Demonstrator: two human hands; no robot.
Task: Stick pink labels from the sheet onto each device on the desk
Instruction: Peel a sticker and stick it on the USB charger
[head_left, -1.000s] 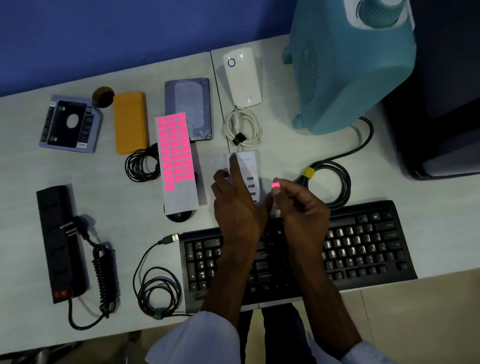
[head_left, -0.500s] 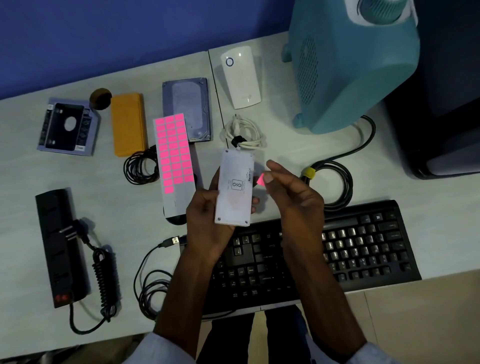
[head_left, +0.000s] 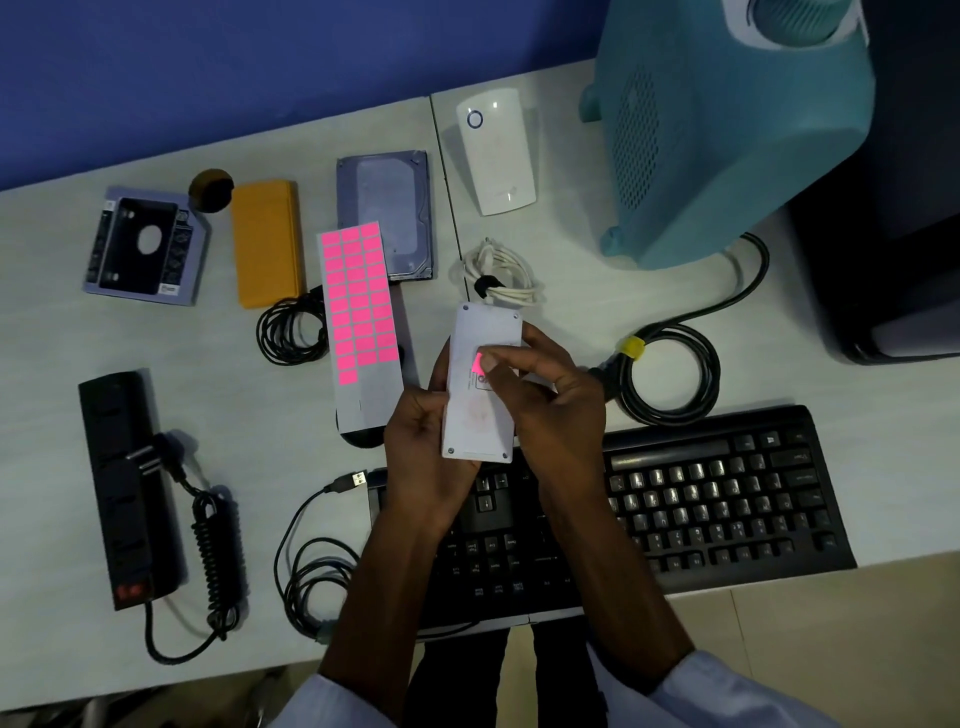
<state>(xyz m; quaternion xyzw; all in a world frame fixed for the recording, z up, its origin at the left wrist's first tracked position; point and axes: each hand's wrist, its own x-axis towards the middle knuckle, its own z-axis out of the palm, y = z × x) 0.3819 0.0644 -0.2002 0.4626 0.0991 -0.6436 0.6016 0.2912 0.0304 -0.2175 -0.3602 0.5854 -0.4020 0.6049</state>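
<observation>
View from the head camera, looking down on a pale desk (head_left: 571, 270). Both forearms reach up from the lower edge and meet over the left end of a black keyboard (head_left: 727, 499).

The left hand (head_left: 428, 447) grips the white device (head_left: 475, 423) from its left and lower side. The thumb lies along the left edge, and the fingers curl behind the casing and show again at its upper left. The device is raised off the desk with its flat screwed underside towards the camera and its long axis running away from the person.

The right hand (head_left: 553, 410) closes on the device from the right. Its fingers wrap the right edge, and one fingertip (head_left: 493, 362) presses a pink label (head_left: 476, 362) onto the middle of the underside, partly covering a printed mark. Only a corner of the label shows beside the fingertip.

The label sheet (head_left: 358, 306) lies on the desk just left of the hands. Pink labels fill its upper part and its lower end is bare backing. Behind it lies a hard drive (head_left: 387, 208), and a bundled white cable (head_left: 501, 278) sits just above the device. A black power strip (head_left: 122, 488) lies well apart at the left.
</observation>
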